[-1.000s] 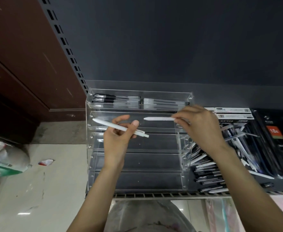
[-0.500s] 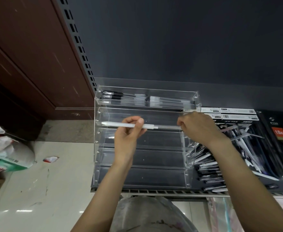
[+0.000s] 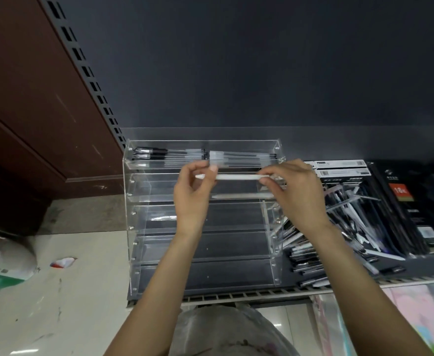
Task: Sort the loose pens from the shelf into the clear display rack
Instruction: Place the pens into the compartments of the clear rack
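The dark metal shelf (image 3: 236, 294) carries everything here: the clear display rack (image 3: 138, 227) with stepped tiers at its left end, and just to the right a jumbled heap of loose pens (image 3: 339, 227), touching the rack's side wall, with black packaged stationery (image 3: 403, 201) beyond it. The rack's top tier already holds a row of black-and-clear pens (image 3: 174, 154); a single white pen (image 3: 241, 195) lies in the second tier, and the lower tiers look bare.

Held level above the second tier is another white pen (image 3: 236, 177), spanning the gap between both hands.

The main risk, as I judge it, is the release. If one end is let go before the other, the pen could tip, strike the tier's front lip and bounce down to a lower tier or off the shelf. The tier is narrow, so a skewed drop could also leave it lying crossed over the pen already there. The right forearm passes close over the loose heap, and a careless withdrawal could drag pens off the shelf edge.

The left hand (image 3: 192, 196) pinches the pen's left end between thumb and fingertips, the other fingers loosely curled. The right hand (image 3: 295, 191) grasps the right end in a similar narrow fingertip pinch, closed only as far as the barrel's thickness.
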A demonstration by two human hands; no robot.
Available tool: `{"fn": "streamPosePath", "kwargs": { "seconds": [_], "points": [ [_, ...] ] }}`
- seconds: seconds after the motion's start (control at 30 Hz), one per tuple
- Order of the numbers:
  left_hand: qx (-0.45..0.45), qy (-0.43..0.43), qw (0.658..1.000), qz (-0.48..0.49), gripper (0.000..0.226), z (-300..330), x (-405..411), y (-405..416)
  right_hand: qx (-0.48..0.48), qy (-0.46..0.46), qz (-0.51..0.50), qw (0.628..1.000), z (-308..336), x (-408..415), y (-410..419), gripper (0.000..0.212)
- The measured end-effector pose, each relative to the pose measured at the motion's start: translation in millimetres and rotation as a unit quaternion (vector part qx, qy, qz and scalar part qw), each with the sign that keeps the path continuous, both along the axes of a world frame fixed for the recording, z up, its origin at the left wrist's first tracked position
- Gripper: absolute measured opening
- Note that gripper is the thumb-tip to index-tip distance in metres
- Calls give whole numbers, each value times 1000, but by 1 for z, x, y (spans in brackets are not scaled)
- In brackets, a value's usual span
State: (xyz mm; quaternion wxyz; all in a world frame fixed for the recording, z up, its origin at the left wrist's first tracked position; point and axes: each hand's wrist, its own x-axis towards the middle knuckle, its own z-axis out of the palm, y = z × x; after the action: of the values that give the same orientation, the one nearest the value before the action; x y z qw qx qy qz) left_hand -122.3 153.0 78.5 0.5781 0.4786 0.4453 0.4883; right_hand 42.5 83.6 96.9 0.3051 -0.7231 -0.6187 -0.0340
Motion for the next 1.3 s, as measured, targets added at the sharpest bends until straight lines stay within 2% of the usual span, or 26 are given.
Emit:
{"fn": "streamPosePath", "kwargs": {
  "seconds": [0.07, 0.17, 0.23, 0.3, 0.4, 0.53, 0.7, 0.97, 1.07, 1.17, 1.3],
  "points": [
    [115, 126, 985, 30, 11, -7, -14, 13, -17, -70, -39, 997, -3, 11, 0, 14],
    [267, 335, 902, -53, 10, -19, -23, 24, -46, -133, -37, 989, -9, 14, 7, 11],
    [281, 424, 854, -111, 19, -24, -21, 23, -75, -190, -32, 978, -13, 13, 12, 8],
    [265, 457, 836, -148, 25, -28, -18, 20, -134, -237, -40, 961, -16, 13, 16, 12],
    [260, 480, 818, -182, 32, -32, -15, 18, -204, -303, -41, 930, -16, 10, 19, 17],
    [255, 485, 812, -201, 34, -30, -14, 18, -223, -363, -23, 904, -15, 10, 16, 20],
    [245, 485, 813, -210, 31, -30, -14, 19, -178, -325, -26, 928, -19, 6, 11, 30],
    [261, 476, 813, -209, 29, -31, -15, 21, -167, -289, -73, 940, -31, 0, 4, 34],
    [281, 474, 811, -197, 26, -32, -16, 21, -108, -238, -74, 962, -30, 0, -1, 34],
    [337, 446, 816, -146, 21, -28, -14, 17, -25, -122, -60, 990, -23, -1, -13, 33],
    [434, 316, 841, -72, 18, -17, 0, 0, 66, -5, -99, 993, -16, -1, -55, 31]
  ]
}}
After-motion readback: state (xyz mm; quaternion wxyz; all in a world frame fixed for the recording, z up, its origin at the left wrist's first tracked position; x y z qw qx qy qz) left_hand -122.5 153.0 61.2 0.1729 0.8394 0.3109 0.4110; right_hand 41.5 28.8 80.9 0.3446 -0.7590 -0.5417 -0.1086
